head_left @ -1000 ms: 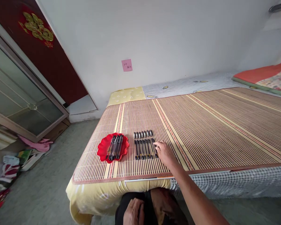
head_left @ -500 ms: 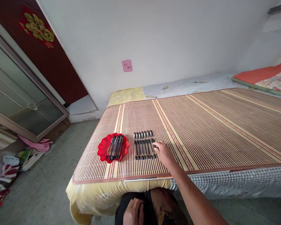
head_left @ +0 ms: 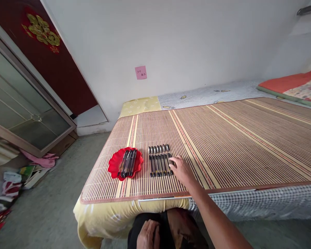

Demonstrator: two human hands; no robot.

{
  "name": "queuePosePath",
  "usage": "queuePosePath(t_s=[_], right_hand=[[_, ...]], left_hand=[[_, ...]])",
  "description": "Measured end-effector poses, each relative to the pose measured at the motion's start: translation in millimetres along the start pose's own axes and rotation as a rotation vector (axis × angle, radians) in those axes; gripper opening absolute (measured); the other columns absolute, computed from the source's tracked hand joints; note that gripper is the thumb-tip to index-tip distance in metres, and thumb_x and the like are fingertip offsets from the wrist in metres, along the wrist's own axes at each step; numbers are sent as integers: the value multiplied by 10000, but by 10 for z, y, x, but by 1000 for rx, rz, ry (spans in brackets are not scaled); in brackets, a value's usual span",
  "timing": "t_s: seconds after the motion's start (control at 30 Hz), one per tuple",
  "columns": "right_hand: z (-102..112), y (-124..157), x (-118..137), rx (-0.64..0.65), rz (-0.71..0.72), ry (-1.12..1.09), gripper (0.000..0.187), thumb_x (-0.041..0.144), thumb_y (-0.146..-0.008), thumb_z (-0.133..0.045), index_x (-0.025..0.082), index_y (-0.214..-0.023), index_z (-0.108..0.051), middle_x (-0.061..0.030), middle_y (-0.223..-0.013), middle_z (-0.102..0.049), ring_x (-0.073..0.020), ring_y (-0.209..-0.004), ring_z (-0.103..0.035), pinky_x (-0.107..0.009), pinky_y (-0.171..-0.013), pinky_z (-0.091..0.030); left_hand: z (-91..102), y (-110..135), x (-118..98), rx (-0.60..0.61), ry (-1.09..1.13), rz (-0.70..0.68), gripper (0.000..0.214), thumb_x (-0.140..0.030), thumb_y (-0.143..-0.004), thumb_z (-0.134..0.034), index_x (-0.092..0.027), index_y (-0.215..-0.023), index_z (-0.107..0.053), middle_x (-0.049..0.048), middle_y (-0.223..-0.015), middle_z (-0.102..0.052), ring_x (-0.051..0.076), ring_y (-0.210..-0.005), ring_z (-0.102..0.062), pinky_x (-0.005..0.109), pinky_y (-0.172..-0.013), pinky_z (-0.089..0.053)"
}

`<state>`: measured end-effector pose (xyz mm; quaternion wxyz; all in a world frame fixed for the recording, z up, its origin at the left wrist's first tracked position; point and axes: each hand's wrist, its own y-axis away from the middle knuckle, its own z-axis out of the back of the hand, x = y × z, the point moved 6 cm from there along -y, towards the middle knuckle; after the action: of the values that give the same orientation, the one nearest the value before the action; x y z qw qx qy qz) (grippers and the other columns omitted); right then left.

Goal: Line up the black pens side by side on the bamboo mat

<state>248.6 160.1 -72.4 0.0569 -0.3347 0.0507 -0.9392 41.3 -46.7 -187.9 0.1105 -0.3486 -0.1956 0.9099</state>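
My right hand (head_left: 181, 169) is at the right end of a row of black-capped clear pens (head_left: 159, 160) lying side by side on the bamboo mat (head_left: 223, 145). Its thumb and index finger are apart, with their tips against or just beside the last pen in the row. To the left of the row, a red scalloped plate (head_left: 113, 162) holds several more pens (head_left: 128, 164) in a loose bundle. Resting on my lap, my left hand (head_left: 147, 236) holds nothing, and its fingers are loosely bent with a gap between them.
The mat covers a bed whose yellow sheet (head_left: 109, 218) hangs over the near edge. A folded orange and floral quilt (head_left: 287, 84) lies at the far right. A pink note (head_left: 141, 72) is stuck on the wall. Cloths and books (head_left: 28, 173) lie on the floor at left.
The fingers of my right hand have shifted slightly at the end pen. The pens, the plate and my left hand look the same.
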Motion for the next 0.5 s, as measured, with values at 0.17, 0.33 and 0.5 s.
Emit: queuePosePath(t_s=[0.17, 0.33, 0.5], right_hand=[[-11, 4, -15, 0, 8, -16, 295, 180, -927, -585, 166, -1201, -693, -105, -1140, -630, -191, -941, -665, -296, -877, -496], [-25, -8, -28, 1, 29, -22, 283, 177, -921, -590, 179, -1181, -702, -98, -1136, -630, -194, -968, -659, -302, -913, -493], [-32, -20, -32, 5, 63, -53, 300, 152, -916, -582, 167, -1192, -701, -102, -1162, -643, -207, -1060, -652, -307, -967, -485]], left_hand=[[18, -17, -25, 13, -10, -11, 388, -375, -1073, -330, -236, -876, -635, 31, -745, -679, 187, -698, -669, 301, -737, -520], [47, -42, -58, 14, -27, -8, 403, -382, -1071, -328, -231, -856, -635, 38, -732, -674, 186, -681, -659, 299, -704, -517], [65, -59, -96, 7, -40, -6, 416, -388, -1072, -322, -234, -855, -642, 38, -731, -678, 187, -683, -666, 303, -719, -537]])
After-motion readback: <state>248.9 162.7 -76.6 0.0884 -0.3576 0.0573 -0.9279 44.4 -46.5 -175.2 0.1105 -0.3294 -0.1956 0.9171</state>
